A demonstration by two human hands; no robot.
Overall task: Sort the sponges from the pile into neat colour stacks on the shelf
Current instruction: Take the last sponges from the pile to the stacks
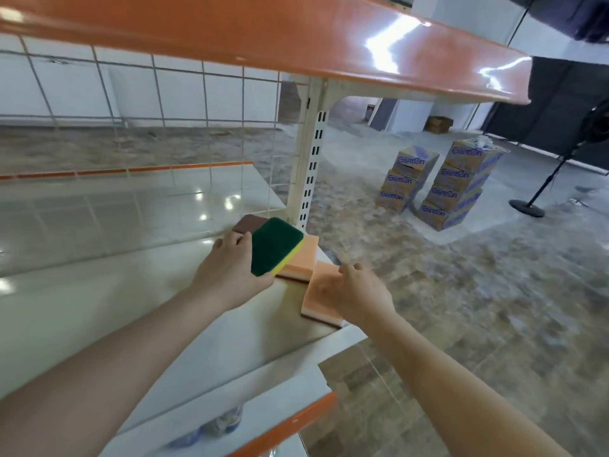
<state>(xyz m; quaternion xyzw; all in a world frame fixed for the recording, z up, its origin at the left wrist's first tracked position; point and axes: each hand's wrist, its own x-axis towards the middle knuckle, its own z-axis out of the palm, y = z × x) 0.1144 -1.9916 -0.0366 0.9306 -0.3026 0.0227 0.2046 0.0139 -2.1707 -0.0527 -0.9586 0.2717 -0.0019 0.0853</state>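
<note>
My left hand grips a green-and-yellow sponge, held tilted just above the white shelf near its right end. Under and behind it lie an orange sponge and a brown-topped sponge by the upright post. My right hand rests on another orange sponge with a brown underside, which lies at the shelf's right edge; the fingers curl over its far side.
An orange-edged shelf hangs overhead. A wire grid back panel and a slotted post bound the shelf. Stacked cardboard boxes and a black stand are on the floor to the right. A lower shelf juts out below.
</note>
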